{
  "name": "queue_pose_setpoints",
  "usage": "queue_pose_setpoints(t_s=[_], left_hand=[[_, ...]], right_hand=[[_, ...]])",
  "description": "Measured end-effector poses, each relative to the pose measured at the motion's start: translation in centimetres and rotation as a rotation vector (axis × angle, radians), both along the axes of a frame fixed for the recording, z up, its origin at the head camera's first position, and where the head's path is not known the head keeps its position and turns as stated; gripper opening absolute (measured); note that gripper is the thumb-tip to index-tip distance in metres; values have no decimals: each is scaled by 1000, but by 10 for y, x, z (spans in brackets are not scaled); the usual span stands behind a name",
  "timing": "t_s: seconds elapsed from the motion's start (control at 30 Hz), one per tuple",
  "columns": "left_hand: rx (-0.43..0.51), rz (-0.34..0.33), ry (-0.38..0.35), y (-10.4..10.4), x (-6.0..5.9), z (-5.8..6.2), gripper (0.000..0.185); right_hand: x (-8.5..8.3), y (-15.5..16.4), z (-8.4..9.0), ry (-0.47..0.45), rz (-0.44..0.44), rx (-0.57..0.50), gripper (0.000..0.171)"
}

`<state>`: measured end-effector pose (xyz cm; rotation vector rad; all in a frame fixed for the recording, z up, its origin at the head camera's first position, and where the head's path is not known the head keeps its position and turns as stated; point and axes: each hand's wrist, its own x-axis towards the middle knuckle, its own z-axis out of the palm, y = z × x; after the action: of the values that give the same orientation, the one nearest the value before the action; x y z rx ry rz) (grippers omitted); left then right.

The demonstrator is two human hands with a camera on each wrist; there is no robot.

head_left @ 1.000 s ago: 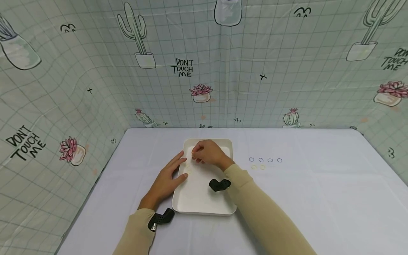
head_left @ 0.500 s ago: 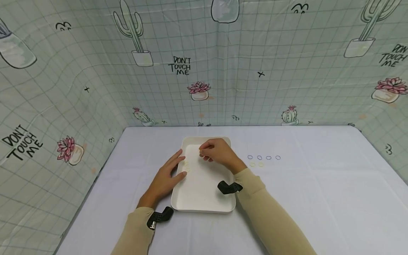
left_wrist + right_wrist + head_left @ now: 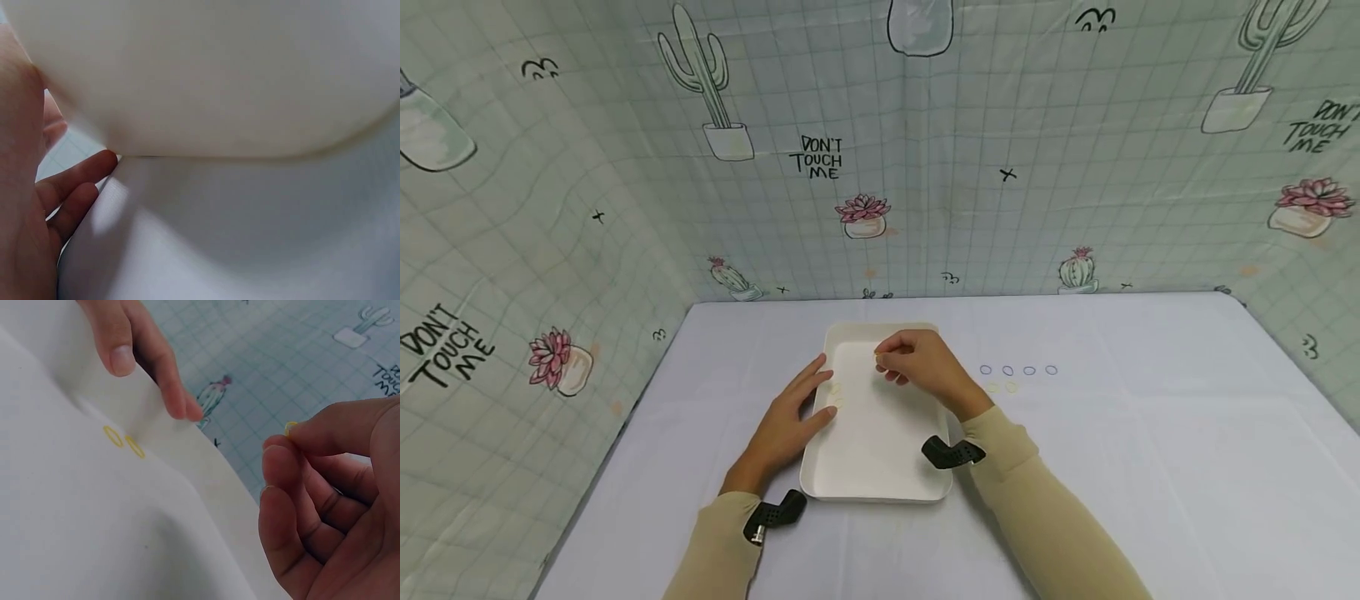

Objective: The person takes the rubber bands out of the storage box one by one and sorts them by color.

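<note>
Head shows "DON'T TOUCH ME" (image 3: 817, 157) beyond pinched ring (image 3: 290, 427).

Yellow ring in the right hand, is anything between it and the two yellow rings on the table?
Yes: the tray's right rim, plus the right hand itself. Nothing else visible separates the held yellow ring from the table's yellow rings.

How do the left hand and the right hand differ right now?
The left hand has extended fingers; the right hand has curled ones. The left hand rests against the white tray at its left side; the right hand is above it. The left hand grips nothing; the right hand pinches a yellow ring. Both are bare.
</note>
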<state>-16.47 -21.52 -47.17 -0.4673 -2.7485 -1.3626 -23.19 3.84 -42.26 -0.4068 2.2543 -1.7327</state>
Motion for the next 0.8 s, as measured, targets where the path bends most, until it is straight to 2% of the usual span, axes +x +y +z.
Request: queue_pose_setpoints(t_s=[0.17,0.43,0.63,0.8], left_hand=[[2,1,11,1,3,-2,59],[15,-23,26,0,0,-3,59],[-3,-23,33,-2,-5,3,58],[3,-13,18,0,0,1,58]], right_hand=[[8,11,0,-6,-11,-14,24],[14,33,0,1,-39,-32,26],[13,48,2,31,-49,-54,26],[18,65,-1,19,-64,-36,27]])
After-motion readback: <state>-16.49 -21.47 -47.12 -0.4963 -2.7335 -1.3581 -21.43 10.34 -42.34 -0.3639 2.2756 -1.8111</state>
